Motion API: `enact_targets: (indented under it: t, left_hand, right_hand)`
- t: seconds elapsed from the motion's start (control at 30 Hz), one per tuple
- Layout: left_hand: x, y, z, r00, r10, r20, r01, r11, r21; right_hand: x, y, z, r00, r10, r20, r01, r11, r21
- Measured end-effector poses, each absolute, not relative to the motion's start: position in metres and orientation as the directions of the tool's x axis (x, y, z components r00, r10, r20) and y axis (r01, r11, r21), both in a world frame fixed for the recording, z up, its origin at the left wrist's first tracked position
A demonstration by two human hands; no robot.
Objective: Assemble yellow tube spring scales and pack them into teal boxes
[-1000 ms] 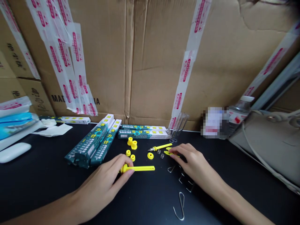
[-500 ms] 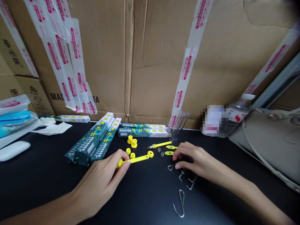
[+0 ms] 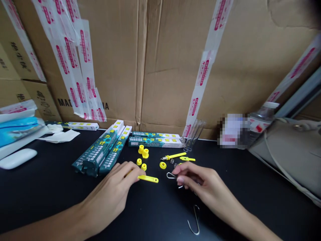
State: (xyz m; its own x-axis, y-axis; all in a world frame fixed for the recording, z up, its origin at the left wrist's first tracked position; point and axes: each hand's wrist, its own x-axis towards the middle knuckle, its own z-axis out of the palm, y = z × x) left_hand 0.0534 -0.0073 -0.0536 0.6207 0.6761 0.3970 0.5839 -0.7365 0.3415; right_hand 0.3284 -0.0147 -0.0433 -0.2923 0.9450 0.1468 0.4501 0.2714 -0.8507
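Held in my left hand (image 3: 117, 187) is a yellow plastic rod (image 3: 148, 179); its end with a small hole sticks out to the right, the rest hidden by my fingers. My right hand (image 3: 200, 182) pinches a bent metal wire hook (image 3: 171, 175) between thumb and fingertips, its loop pointing left. Under that hand, more hooks are mostly covered. A separate S-shaped hook (image 3: 194, 220) lies on the table nearer to me. Between the hands and beyond them lie a yellow ring (image 3: 163, 165), small yellow caps (image 3: 143, 166), a spring (image 3: 172, 161) and a yellow rod with a metal tip (image 3: 173, 156).
Printed narrow boxes (image 3: 102, 147) stand left of centre, and more boxes (image 3: 155, 142) lie at the back beside clear tubes (image 3: 195, 134). A bottle (image 3: 260, 124) and a grey bag (image 3: 288, 150) are on the right. Large cardboard (image 3: 173, 83) closes off the back of the black table.
My right hand has picked up a wire hook and moved it left, toward the yellow rod. My left hand has turned the rod so its holed end dips lower. The view has shifted slightly.
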Motion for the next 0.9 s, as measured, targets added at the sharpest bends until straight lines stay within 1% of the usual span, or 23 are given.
enact_targets:
  t: [0.13, 0.27, 0.4, 0.57, 0.67, 0.73, 0.9]
  left_hand:
    - [0.054, -0.008, -0.053, 0.63, 0.678, 0.379, 0.599, -0.734, 0.318]
    - [0.056, -0.01, -0.05, 0.67, 0.659, 0.342, 0.584, -0.752, 0.306]
    - [0.058, -0.012, -0.048, 0.706, 0.623, 0.338, 0.556, -0.782, 0.281]
    - [0.059, -0.013, -0.047, 0.708, 0.586, 0.394, 0.542, -0.809, 0.23]
    - [0.06, -0.014, -0.046, 0.707, 0.592, 0.388, 0.556, -0.803, 0.212]
    - [0.06, -0.013, -0.046, 0.707, 0.598, 0.378, 0.565, -0.799, 0.206]
    - [0.06, -0.013, -0.046, 0.706, 0.604, 0.37, 0.572, -0.794, 0.205]
  right_hand:
    - [0.304, -0.031, -0.051, -0.285, 0.954, 0.09, 0.283, 0.174, -0.943]
    - [0.294, -0.037, -0.055, -0.31, 0.947, 0.081, 0.151, 0.133, -0.98]
    - [0.293, -0.034, -0.057, -0.318, 0.944, 0.092, 0.11, 0.133, -0.985]
    - [0.292, -0.035, -0.057, -0.321, 0.942, 0.095, 0.105, 0.135, -0.985]
    - [0.29, -0.037, -0.055, -0.326, 0.943, 0.061, 0.109, 0.102, -0.989]
    - [0.29, -0.036, -0.055, -0.331, 0.942, 0.048, 0.078, 0.078, -0.994]
    - [0.29, -0.033, -0.056, -0.34, 0.937, 0.079, 0.001, 0.085, -0.996]
